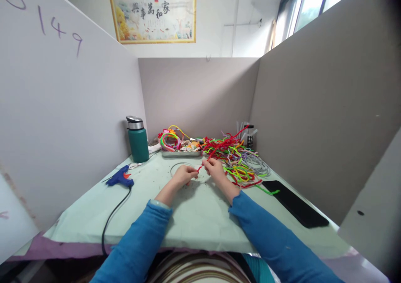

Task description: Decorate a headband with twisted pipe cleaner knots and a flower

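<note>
A red pipe cleaner [199, 168] runs between my two hands over the middle of the table. My left hand [184, 175] pinches its near end between thumb and fingers. Just to the right, my right hand [215, 168] is closed on the same pipe cleaner, whose red length goes on up toward the pile behind. A thin grey hoop [173, 166] shows beside and behind my left hand; the frame does not make clear whether the fingers also touch it. Past my right hand lies a tangled pile of coloured pipe cleaners [239, 172].
A metal tray [181, 154] of small craft pieces and a green bottle [138, 143] stand at the back. At left lies a blue glue gun [120, 177] with a black cord. A black phone-like slab [296, 203] lies at right. Grey partitions [197, 95] enclose the table.
</note>
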Motion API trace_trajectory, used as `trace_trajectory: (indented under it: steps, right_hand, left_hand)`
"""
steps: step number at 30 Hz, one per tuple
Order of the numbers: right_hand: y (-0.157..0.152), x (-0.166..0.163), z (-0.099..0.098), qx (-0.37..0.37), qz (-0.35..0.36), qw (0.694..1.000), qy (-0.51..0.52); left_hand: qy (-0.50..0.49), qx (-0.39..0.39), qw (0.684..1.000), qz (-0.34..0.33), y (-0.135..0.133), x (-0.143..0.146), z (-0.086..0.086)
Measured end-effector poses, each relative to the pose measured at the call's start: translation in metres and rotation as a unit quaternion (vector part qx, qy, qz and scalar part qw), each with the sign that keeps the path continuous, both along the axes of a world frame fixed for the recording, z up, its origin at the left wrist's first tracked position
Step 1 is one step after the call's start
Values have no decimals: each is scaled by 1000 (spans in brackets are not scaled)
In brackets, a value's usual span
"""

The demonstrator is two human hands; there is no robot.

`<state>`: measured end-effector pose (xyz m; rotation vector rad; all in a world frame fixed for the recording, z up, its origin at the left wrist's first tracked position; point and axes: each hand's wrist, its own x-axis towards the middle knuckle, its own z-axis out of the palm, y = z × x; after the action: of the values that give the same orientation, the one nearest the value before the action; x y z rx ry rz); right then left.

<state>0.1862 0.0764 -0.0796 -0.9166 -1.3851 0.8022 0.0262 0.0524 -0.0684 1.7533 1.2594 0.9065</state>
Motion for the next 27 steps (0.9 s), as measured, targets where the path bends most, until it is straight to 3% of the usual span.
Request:
trace_trajectory:
  steps: [6, 11, 19, 27]
  right_hand:
    - [-1, -7, -6, 4, 21, 998, -55]
    - [-7, -5, 0, -16, 88, 996, -16]
    - [-8, -4, 3, -13, 74, 997, -18]
    - [-10, -7, 2, -15, 90, 996, -13]
  left_hand:
    - [-28, 27, 999, -17, 2, 3, -1]
    - [-31, 3, 999, -7, 3, 2, -3]
    - [-49, -25, 998, -34, -4, 4, 3]
    - [-62, 20, 995, -72, -1, 3, 2]
